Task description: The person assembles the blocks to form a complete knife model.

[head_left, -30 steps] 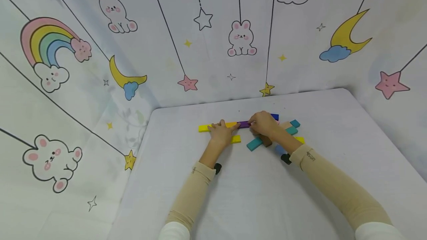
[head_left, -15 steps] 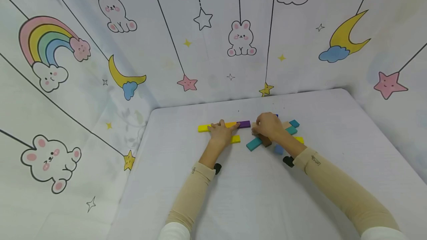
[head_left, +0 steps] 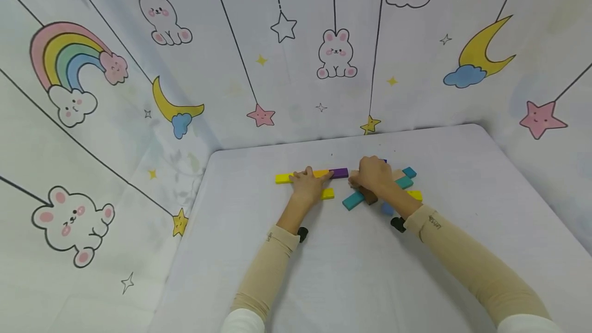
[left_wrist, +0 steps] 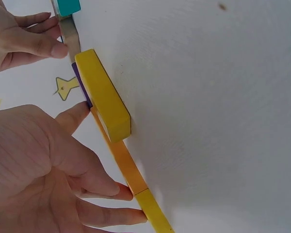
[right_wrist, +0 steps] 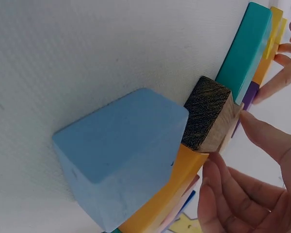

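Note:
A straight row of yellow, orange and purple blocks lies on the table. My left hand is spread over this row, its fingertips touching the blocks' edges. Nearer me, another yellow block sits apart from the row, partly behind that hand. Just right of the purple block, my right hand pinches a tan wooden block between thumb and fingers. Close under the right hand are a brown block and a teal block. The right hand hides part of the pile.
Right of the right hand lie more loose blocks: teal, blue-green, yellow and light blue. A dark blue block shows behind that hand. A patterned cloth wall borders the white table at the back.
My right hand has left the purple block and moved slightly right to the tan block. The left hand stays on the row.

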A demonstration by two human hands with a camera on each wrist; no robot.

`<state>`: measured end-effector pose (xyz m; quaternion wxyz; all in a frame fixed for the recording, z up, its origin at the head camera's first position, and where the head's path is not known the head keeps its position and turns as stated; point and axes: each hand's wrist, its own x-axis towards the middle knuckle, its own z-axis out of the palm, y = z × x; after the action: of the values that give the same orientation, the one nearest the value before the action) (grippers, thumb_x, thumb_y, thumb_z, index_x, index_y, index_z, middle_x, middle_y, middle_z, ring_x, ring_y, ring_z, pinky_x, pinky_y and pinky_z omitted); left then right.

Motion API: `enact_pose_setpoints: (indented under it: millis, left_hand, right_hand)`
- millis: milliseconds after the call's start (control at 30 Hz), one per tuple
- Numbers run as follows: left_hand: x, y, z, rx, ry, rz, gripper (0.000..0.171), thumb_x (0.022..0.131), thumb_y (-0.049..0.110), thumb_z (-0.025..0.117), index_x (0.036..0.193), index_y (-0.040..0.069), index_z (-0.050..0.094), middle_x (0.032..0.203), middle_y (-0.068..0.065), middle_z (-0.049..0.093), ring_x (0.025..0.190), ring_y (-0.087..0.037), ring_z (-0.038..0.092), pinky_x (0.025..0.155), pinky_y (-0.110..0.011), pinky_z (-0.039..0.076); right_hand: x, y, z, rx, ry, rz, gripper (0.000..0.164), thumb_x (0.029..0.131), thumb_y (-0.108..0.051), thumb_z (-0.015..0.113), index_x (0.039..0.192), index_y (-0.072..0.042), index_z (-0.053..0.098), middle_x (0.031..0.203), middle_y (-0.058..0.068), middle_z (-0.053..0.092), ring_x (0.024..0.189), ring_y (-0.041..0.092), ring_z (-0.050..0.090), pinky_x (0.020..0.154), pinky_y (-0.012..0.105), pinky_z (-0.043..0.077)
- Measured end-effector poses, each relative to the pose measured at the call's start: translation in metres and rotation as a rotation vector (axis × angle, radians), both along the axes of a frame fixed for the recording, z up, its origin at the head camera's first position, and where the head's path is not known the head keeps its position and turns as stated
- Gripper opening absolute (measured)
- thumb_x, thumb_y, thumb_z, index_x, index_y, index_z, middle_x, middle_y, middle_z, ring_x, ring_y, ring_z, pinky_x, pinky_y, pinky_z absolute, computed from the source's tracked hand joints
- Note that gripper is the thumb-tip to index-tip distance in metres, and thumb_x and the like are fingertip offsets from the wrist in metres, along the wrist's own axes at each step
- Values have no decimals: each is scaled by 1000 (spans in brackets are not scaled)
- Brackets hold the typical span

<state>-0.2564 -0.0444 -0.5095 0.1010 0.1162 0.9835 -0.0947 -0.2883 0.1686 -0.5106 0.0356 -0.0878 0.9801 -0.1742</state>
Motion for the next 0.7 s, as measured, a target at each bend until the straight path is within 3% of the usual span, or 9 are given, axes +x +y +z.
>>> enact_pose_setpoints:
  millis: [233, 500, 700]
  left_hand:
    - [0, 1, -1, 0, -15, 5, 58, 111, 33, 43, 162, 54, 23, 148, -30, 43, 132, -60, 49, 108, -69, 41]
    - [-1, 1, 2, 16, -19, 8, 55, 111, 37, 42, 161, 53, 26, 148, -30, 43, 133, -61, 48, 108, -70, 40]
    - [-1, 1, 3, 7, -28, 15, 56, 111, 39, 43, 162, 53, 25, 150, -29, 42, 133, -60, 48, 108, -69, 41]
  right_hand:
    - [-1, -1, 1, -12, -45, -24, 40, 88, -40, 83, 86, -1, 76, 70, 5, 67, 62, 22, 61, 56, 38, 55]
    - [-3, 3, 8, -9, -67, -22, 26, 85, -26, 83, 86, -1, 77, 73, 6, 69, 66, 24, 61, 60, 40, 54]
    - [-6, 5, 11, 12, -63, -9, 19, 87, -20, 79, 93, -2, 80, 75, 7, 69, 65, 24, 61, 54, 35, 50]
